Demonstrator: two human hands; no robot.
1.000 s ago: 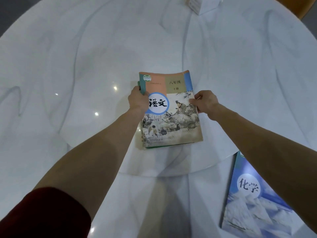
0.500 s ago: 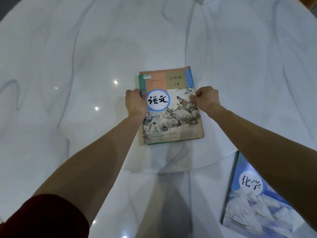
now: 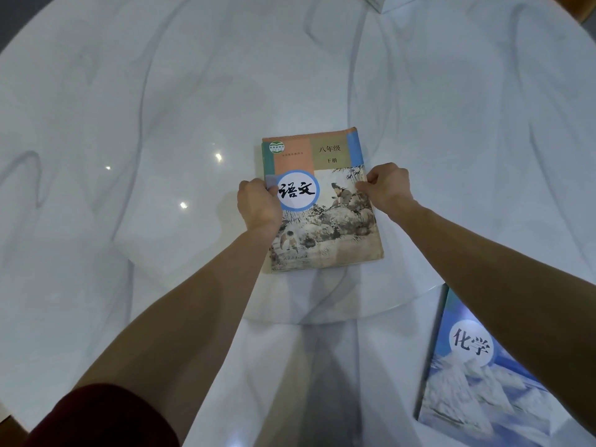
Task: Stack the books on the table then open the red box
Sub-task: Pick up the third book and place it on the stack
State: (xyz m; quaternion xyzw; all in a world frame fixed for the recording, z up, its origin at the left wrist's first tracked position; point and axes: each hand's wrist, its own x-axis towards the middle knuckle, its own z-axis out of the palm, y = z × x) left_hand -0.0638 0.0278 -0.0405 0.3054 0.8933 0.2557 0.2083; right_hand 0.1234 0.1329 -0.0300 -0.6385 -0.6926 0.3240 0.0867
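A textbook with an orange, tan and painted-landscape cover (image 3: 325,221) lies flat on the white marble turntable (image 3: 225,91) in the middle of the table, on top of another book whose green edge shows at its left side. My left hand (image 3: 258,204) grips the stack's left edge, thumb on the cover. My right hand (image 3: 387,185) pinches the right edge. A blue book with a snowy mountain cover (image 3: 477,382) lies alone at the lower right, partly under my right forearm. No red box is in view.
A white box-like object (image 3: 380,1) is cut off at the top edge. The turntable's rim (image 3: 354,317) curves just below the stack, with the outer table ring nearer me. An orange chair corner (image 3: 588,11) shows at the top right.
Both hands stayed on the stack's side edges, and the green book underneath now sits more squarely under the top one. The view tilted slightly downward.
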